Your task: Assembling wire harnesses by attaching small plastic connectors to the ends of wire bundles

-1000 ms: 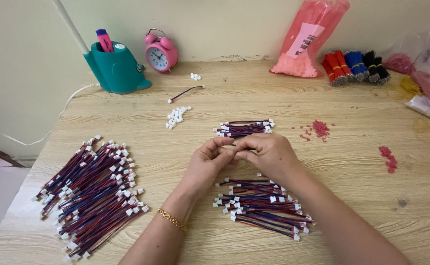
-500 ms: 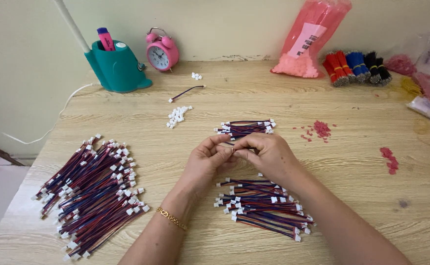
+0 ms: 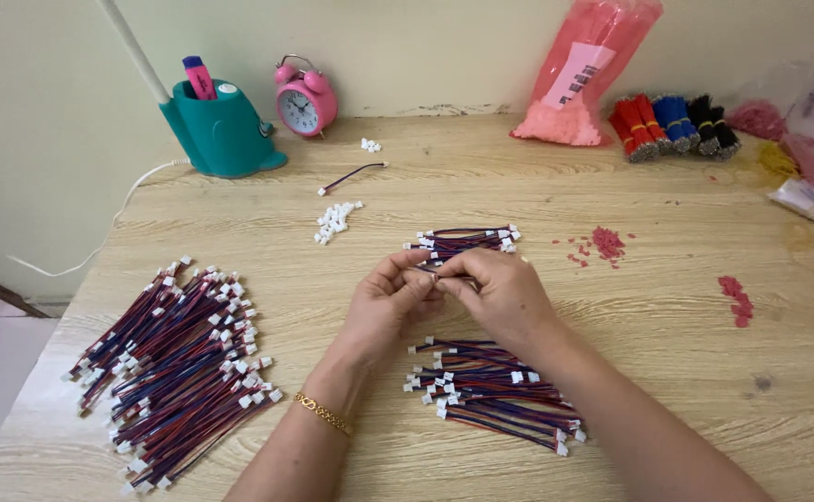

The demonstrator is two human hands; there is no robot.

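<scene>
1. Table point(image 3: 611, 372): pale wood-grain top, set against a cream wall point(image 3: 426, 46) at the far edge; floor shows at near left.
2. Left hand point(image 3: 390, 302) and right hand point(image 3: 500, 296): together at table centre, fingers pinched shut on a thin wire point(image 3: 437, 272) held between the fingertips.
3. Small bundle point(image 3: 467, 242): red-blue wires with white plugs, just beyond the hands.
4. Loose wires point(image 3: 491, 395): near side, partly under the right forearm.
5. Large pile point(image 3: 179, 358): same wires, near left.
6. White plugs point(image 3: 335, 221): small heap, left of centre, with a single wire point(image 3: 353, 173) farther back.
7. Far edge: teal holder point(image 3: 221, 135), pink clock point(image 3: 306, 100), pink bag point(image 3: 584, 74), coloured wire bundles point(image 3: 672, 121).
8. Red bits point(image 3: 607, 244): scattered right of centre.
</scene>
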